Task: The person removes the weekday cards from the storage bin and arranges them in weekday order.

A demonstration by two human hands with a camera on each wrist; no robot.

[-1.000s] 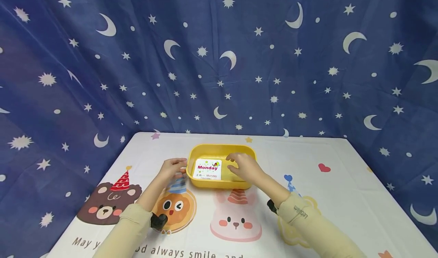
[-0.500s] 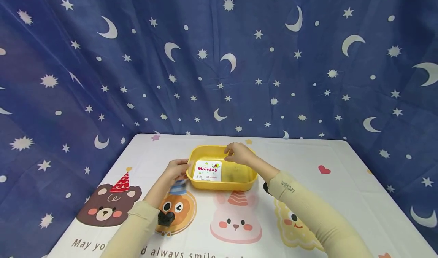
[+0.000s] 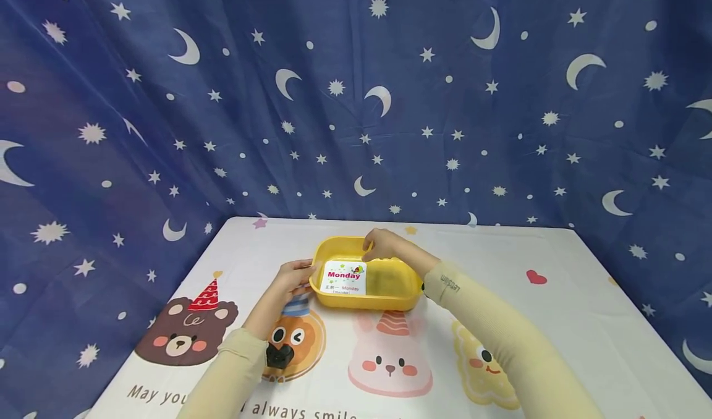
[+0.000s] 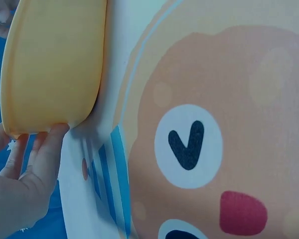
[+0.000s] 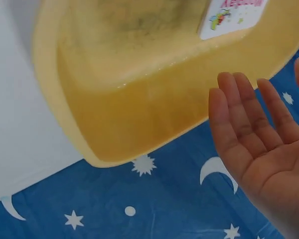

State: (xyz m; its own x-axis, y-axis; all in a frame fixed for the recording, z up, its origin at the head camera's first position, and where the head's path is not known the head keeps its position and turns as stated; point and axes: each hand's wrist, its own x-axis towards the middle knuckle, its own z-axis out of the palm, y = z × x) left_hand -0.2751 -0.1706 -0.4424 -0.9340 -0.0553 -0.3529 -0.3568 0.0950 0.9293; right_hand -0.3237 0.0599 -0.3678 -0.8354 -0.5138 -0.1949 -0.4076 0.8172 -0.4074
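In the head view, a yellow plastic tray point(image 3: 389, 301) sits on the table with a white "Monday" card point(image 3: 345, 277) lying in its left part. My left hand point(image 3: 295, 278) holds the tray's left end, its fingertips against the outer wall and the thumb at the rim in the left wrist view. Over the tray's far side is my right hand point(image 3: 382, 244), beside the card's upper right corner. From the right wrist view, the fingers point(image 5: 246, 107) are nearly straight and overlap the far rim, with nothing in the palm.
A white tablecloth point(image 3: 489, 270) printed with cartoon animals and lettering covers the table. Behind it and along the sides hangs a blue curtain point(image 3: 334, 178) with moons and stars.
My right hand has moved from over the tray's right half back and left to its far side. My left hand has closed in on the tray's left end. The head view has shifted slightly.
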